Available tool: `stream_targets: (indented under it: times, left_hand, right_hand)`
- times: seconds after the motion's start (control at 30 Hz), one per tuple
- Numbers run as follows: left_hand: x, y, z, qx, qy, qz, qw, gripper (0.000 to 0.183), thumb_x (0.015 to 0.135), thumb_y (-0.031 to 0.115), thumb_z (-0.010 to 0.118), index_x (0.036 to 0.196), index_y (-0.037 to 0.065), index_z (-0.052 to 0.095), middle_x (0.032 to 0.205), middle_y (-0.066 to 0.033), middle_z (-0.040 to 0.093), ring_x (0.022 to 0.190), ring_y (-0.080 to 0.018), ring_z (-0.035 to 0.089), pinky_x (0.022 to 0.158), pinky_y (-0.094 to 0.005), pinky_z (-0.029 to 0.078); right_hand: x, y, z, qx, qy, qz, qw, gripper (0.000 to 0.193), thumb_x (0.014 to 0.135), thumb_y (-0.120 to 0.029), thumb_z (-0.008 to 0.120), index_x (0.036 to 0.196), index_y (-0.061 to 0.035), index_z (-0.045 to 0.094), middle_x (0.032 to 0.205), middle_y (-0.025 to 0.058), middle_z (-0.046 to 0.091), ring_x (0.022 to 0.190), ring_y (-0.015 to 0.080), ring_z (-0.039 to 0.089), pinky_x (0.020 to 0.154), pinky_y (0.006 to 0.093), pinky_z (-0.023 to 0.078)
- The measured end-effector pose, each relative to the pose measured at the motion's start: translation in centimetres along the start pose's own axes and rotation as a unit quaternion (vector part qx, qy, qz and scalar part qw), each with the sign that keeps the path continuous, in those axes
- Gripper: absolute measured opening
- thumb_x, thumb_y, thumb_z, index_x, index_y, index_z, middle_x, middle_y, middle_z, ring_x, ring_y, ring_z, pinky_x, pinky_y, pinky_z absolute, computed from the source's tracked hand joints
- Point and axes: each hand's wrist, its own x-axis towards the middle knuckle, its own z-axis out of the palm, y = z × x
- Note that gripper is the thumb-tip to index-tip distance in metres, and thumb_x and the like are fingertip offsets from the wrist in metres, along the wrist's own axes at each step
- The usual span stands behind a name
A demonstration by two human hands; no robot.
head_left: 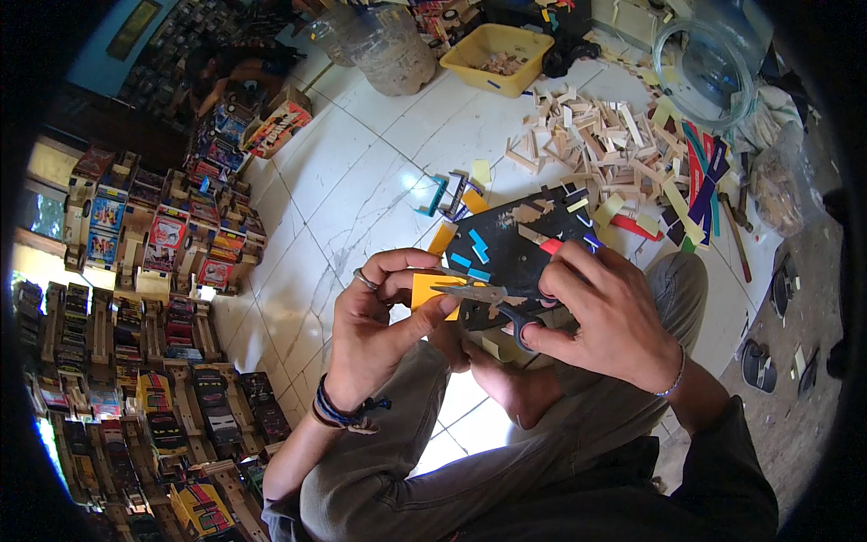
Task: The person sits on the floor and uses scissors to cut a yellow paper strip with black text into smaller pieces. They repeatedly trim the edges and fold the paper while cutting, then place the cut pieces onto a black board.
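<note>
Between the thumb and fingers of my left hand (pixel 368 334) is a small yellow piece of card or sticker sheet (pixel 423 289). My right hand (pixel 614 316) is closed on dark-handled scissors (pixel 483 294), fingers through the loops. The blades point left and lie across the yellow piece; whether they are parted is hard to tell. Just beyond my hands a black board (pixel 508 226) rests on the floor, with several short blue strips (pixel 478 248) on it. A cutter knife with a red handle (pixel 547 244) lies there too, partly behind my right hand.
A heap of small wooden pieces (pixel 601 135) spreads at the far right, beside coloured strips (pixel 700 181) and a hammer (pixel 733 230). A yellow basin (pixel 452 65) stands behind. Rows of toy trucks (pixel 167 239) line the left. Another person (pixel 239 72) bends at the far left.
</note>
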Motion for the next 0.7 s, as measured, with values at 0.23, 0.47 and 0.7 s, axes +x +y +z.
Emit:
stream_targets:
  times: [0.23,0.47,0.7]
  left_hand:
    - [-0.04,0.02,-0.12,-0.008,-0.004,-0.008,1.000,0.045,0.090,-0.006,0.074,0.130,-0.001,0.054,0.111,-0.0108,0.073,0.105,-0.0153,0.069,0.097,-0.0309,0.053]
    - [0.02,-0.14,0.14,-0.027,0.014,-0.003,1.000,0.043,0.090,0.000,0.078,0.128,0.002,0.058,0.104,-0.0059,0.075,0.098,-0.0090,0.068,0.090,-0.0268,0.052]
    - [-0.02,-0.15,-0.08,-0.022,-0.001,-0.020,1.000,0.046,0.090,-0.004,0.076,0.130,0.001,0.056,0.105,-0.0073,0.074,0.100,-0.0115,0.068,0.093,-0.0282,0.052]
  right_hand:
    - [0.09,0.00,0.19,-0.004,0.009,0.001,1.000,0.036,0.080,-0.035,0.080,0.092,-0.0094,0.058,0.095,0.0081,0.055,0.083,0.0294,0.061,0.072,0.0426,0.051]
    - [0.17,0.03,0.17,0.005,0.002,0.008,1.000,0.034,0.080,-0.033,0.080,0.091,-0.0101,0.058,0.095,0.0072,0.056,0.083,0.0288,0.062,0.071,0.0422,0.051]
    - [0.37,0.20,-0.19,0.004,-0.004,0.004,1.000,0.030,0.080,-0.028,0.080,0.089,-0.0095,0.059,0.093,0.0068,0.057,0.082,0.0292,0.063,0.071,0.0412,0.052]
